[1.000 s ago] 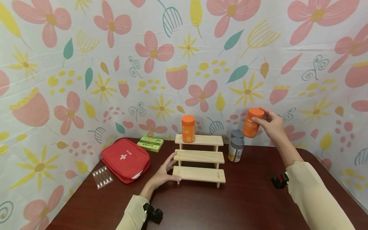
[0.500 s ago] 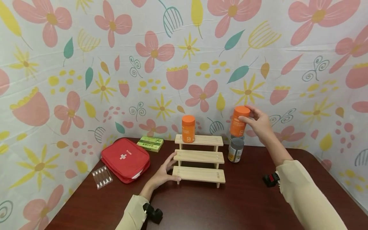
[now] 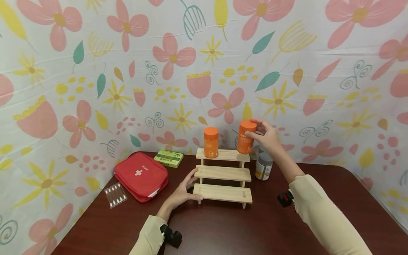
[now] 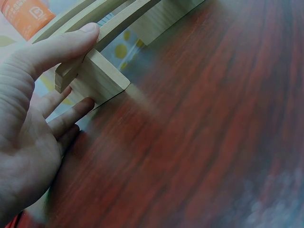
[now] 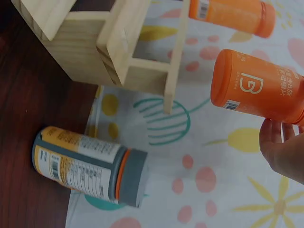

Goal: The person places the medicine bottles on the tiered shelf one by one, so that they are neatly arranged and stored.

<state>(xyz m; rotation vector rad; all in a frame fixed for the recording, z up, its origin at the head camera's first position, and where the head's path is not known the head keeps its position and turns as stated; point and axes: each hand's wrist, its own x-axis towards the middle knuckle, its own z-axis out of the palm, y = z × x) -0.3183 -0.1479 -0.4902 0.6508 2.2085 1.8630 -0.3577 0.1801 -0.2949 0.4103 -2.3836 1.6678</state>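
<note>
My right hand (image 3: 267, 137) grips an orange bottle (image 3: 244, 141) near its lid, thumb in front and fingers behind. The bottle hangs upright just over the right end of the top tier; the right wrist view shows a gap between the bottle's base (image 5: 251, 85) and the wood. At the left side of the three-tier wooden display stand (image 3: 223, 193), my left hand (image 3: 182, 193) holds on. Its thumb (image 4: 71, 45) lies over a board end, with the other fingers around the side. A second orange bottle (image 3: 211, 143) stands on the left of the top tier.
Grey-lidded bottles (image 3: 264, 168) stand right of the stand, one partly hidden behind the other. At left lie a red first-aid pouch (image 3: 141, 177), a green box (image 3: 169, 158) and a packet of cotton swabs (image 3: 115, 195). A floral cloth (image 3: 178, 78) hangs behind the table.
The right hand has carried the orange bottle leftward, from beyond the grey-lidded bottles to above the top tier's right end. The left hand stays on the stand.
</note>
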